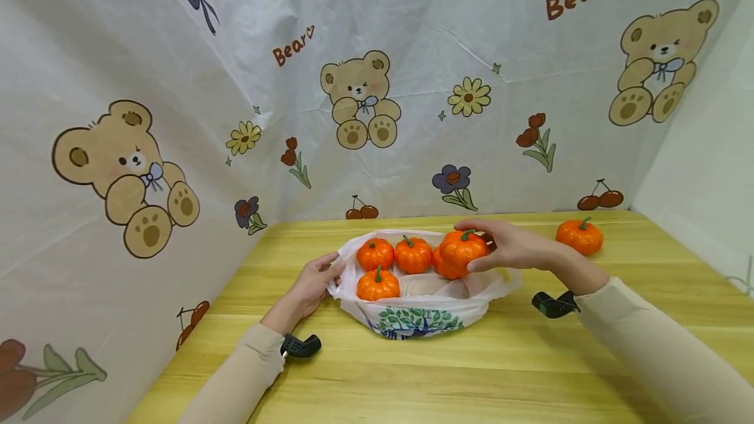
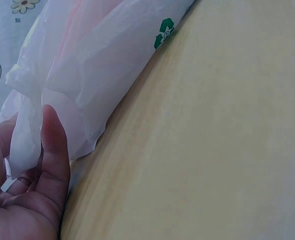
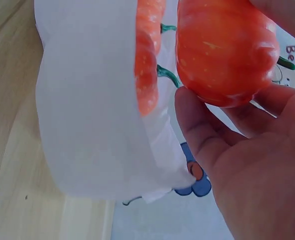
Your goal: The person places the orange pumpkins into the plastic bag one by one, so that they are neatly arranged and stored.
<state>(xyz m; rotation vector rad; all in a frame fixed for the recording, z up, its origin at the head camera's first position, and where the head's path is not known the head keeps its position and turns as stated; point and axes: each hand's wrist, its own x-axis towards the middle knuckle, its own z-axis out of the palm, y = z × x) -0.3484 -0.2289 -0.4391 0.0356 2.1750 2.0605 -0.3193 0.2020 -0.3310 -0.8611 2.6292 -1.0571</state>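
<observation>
A white plastic bag (image 1: 415, 319) with a green tree print lies on the table, its mouth spread open. Inside sit several small orange toy pumpkins (image 1: 378, 285) with green stems. My left hand (image 1: 312, 283) pinches the bag's left edge; in the left wrist view a fold of the plastic bag (image 2: 27, 135) runs between thumb and fingers. Over the bag's right side my right hand (image 1: 512, 244) grips another pumpkin (image 1: 462, 250) between thumb and fingers. This held pumpkin (image 3: 225, 55) partly hides one behind it in the head view.
One more pumpkin (image 1: 580, 236) stands on the wooden table (image 1: 383, 378) at the back right, beyond my right wrist. A bear-patterned cloth (image 1: 412, 149) hangs behind the table and along its left. A white wall (image 1: 707, 169) rises at the right.
</observation>
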